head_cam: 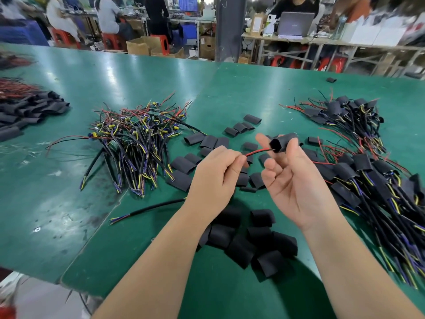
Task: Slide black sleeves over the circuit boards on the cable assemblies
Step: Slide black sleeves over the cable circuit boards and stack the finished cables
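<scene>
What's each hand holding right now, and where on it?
Left hand pinches the red-and-black wires near their free ends; right hand holds a black sleeve by its sides.

Green worktable (138, 74), cluttered benches (345, 43) behind

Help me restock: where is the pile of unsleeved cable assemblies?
Head view: the unsleeved pile lies on the green table, left of the left hand, beside loose black sleeves.

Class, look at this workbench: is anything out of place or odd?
One black sleeve lies alone near the far right edge of the green table, well apart from the loose sleeves scattered mid-table. Nothing else stands out.
</scene>
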Demonstrator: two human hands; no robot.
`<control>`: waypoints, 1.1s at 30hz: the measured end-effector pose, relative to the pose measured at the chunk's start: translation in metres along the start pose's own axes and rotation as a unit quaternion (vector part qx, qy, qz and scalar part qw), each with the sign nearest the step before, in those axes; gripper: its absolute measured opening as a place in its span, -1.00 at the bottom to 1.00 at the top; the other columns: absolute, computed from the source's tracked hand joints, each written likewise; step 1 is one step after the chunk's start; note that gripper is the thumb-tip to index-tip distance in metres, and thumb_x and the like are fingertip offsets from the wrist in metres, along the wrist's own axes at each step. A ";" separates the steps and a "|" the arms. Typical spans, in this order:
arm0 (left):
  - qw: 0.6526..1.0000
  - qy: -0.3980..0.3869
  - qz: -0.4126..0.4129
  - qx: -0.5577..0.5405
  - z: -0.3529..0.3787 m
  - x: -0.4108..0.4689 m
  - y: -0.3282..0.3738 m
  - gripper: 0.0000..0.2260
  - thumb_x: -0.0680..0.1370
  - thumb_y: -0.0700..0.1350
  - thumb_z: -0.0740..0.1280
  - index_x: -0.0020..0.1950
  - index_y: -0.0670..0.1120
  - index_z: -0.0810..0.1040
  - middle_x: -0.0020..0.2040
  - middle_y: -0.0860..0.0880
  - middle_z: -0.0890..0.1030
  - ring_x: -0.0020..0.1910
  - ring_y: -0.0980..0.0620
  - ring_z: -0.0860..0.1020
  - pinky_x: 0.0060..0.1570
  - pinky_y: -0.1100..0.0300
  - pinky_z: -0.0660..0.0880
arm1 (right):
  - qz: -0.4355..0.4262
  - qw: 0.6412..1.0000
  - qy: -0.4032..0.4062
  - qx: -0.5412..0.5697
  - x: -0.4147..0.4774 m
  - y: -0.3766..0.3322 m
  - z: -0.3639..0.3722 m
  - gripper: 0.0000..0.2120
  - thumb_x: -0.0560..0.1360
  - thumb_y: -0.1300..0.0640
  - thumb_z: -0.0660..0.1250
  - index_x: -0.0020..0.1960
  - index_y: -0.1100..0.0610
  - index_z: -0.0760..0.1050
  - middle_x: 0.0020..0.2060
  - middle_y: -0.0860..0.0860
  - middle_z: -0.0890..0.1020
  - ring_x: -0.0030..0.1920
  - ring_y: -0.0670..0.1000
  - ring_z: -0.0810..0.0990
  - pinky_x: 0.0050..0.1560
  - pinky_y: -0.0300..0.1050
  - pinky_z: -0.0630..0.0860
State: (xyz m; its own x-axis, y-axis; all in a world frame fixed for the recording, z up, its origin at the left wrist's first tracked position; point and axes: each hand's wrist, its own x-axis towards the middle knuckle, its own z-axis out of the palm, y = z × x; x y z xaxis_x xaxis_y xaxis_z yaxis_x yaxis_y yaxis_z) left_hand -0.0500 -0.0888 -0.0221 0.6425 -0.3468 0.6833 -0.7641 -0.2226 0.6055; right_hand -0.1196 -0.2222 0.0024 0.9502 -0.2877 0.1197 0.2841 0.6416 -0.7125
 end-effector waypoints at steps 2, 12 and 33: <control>1.000 0.001 0.004 0.006 0.000 0.000 0.001 -0.82 0.59 -0.19 0.24 -0.13 -0.21 0.60 -0.30 -0.06 0.46 -0.29 0.07 0.40 -0.22 0.34 0.32 | -0.003 1.000 -0.011 -0.019 -0.002 0.001 0.000 -0.78 0.46 -0.03 0.29 -0.04 0.08 0.36 0.13 0.11 0.66 -0.37 -0.14 0.59 -0.34 -0.32 0.51; 0.984 -0.050 0.063 0.159 -0.003 -0.002 0.006 -0.90 0.53 -0.23 0.30 -0.12 -0.22 0.60 -0.26 -0.05 0.49 -0.22 -0.14 0.49 -0.22 0.05 0.34 | -0.026 0.969 0.107 -0.221 -0.005 0.019 0.011 -0.90 0.49 0.34 0.35 0.00 0.25 0.54 -0.26 0.04 0.64 -0.35 -0.06 0.54 -0.34 -0.25 0.41; 0.977 -0.140 -0.158 0.014 -0.034 0.000 -0.027 -0.84 0.59 -0.09 0.30 0.13 0.05 0.60 -0.38 0.08 0.54 -0.50 0.27 0.40 -0.43 0.45 0.31 | -0.143 0.968 0.177 -0.107 0.008 -0.018 -0.015 -0.68 0.46 0.49 0.29 0.02 0.11 0.54 -0.34 0.02 0.52 -0.40 -0.08 0.49 -0.29 -0.31 0.46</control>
State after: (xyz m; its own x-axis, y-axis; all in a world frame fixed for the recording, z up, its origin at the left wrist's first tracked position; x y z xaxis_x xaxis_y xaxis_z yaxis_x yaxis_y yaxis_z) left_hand -0.0273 -0.0513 -0.0246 0.8089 -0.4912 0.3231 -0.5335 -0.3822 0.7545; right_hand -0.1191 -0.2466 0.0063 0.7228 -0.6813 0.1158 0.4594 0.3485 -0.8170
